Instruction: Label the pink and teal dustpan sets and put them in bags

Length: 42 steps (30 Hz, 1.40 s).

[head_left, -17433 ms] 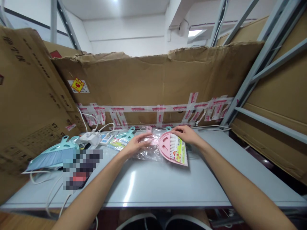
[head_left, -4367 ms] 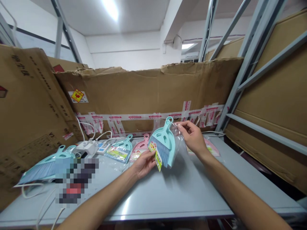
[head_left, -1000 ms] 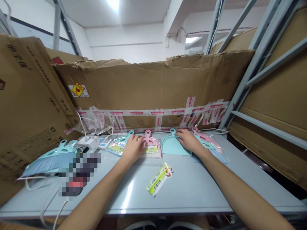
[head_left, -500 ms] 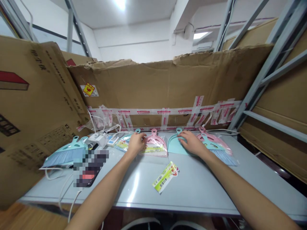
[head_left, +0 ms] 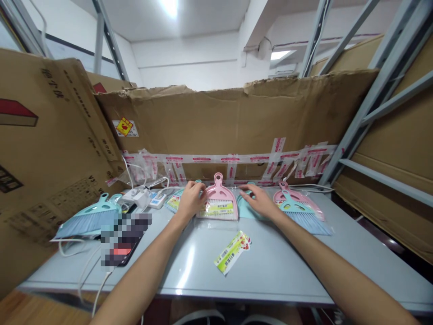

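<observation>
The pink set (head_left: 218,208), a dustpan with a white-bristled brush and a label in a clear bag, stands upright in view near the middle of the table (head_left: 277,266), handle up, between the two hands. The left hand (head_left: 192,198) is at the bag's left edge, fingers curled and thumb close to them; whether it pinches the film cannot be made out. The right hand (head_left: 260,201) reaches over the teal dustpan (head_left: 246,210), its fingers bent towards the bag's right edge with a small gap below them; whether they have any film cannot be told. Behind, the cardboard (head_left: 237,122) walls off the far edge, leaving little depth beyond the handle. Sideways room is tight as well: a teal set (head_left: 173,202) lies partly behind the left hand, and a teal brush (head_left: 302,217) overlaps another pink set (head_left: 313,205) just past the right wrist. Towards the person there is more room, a broad stretch of tabletop running to the front edge, with only the card (head_left: 233,253) lying slantwise between the forearms. Further left, the phone (head_left: 133,246), the power strip (head_left: 133,197) and its cords take up that end; to the right, bare tabletop runs from the forearm to the side edge.
</observation>
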Each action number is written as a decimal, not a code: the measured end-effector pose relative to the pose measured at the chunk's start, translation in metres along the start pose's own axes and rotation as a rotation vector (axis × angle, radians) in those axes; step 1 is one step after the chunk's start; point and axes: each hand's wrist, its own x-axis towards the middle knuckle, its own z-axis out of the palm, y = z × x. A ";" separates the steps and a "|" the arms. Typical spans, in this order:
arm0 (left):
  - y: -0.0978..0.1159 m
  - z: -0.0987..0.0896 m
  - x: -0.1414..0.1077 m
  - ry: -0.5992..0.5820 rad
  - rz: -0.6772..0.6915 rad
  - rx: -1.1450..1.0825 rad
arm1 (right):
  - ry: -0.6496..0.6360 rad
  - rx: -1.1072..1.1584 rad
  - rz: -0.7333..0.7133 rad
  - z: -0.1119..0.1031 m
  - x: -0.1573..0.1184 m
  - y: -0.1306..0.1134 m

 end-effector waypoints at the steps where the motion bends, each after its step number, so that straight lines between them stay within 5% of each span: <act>1: -0.001 0.001 -0.001 -0.001 0.006 -0.022 | -0.002 0.062 0.034 0.008 0.011 -0.004; 7: -0.009 0.001 -0.008 -0.007 -0.004 -0.076 | -0.124 0.534 0.292 0.048 0.091 -0.041; 11: -0.009 -0.002 -0.013 0.020 -0.010 -0.127 | -0.163 0.612 0.347 0.055 0.111 -0.058; 15: 0.003 -0.008 -0.013 0.241 -0.090 -0.258 | 0.046 0.681 0.357 0.031 0.106 -0.052; 18: 0.022 -0.008 -0.013 0.378 -0.279 -0.486 | 0.254 0.774 0.375 -0.002 0.093 -0.038; 20: 0.039 -0.002 -0.014 0.283 -0.435 -0.813 | 0.326 0.825 0.395 -0.018 0.080 -0.030; 24: 0.067 0.022 -0.023 -0.143 -0.700 -1.396 | 0.338 0.710 0.413 -0.027 0.048 -0.027; 29: 0.078 0.037 -0.031 -0.061 -0.660 -1.338 | 0.170 -0.007 0.384 -0.034 0.023 -0.035; 33: 0.080 0.032 -0.030 -0.050 -0.519 -1.248 | 0.067 -0.290 0.366 -0.039 0.020 -0.041; 38: 0.080 0.036 -0.030 -0.021 -0.517 -1.234 | 0.034 -0.302 0.385 -0.033 0.022 -0.041; 42: 0.068 0.039 -0.030 -0.003 -0.604 -1.343 | 0.083 0.067 0.423 -0.040 0.025 -0.039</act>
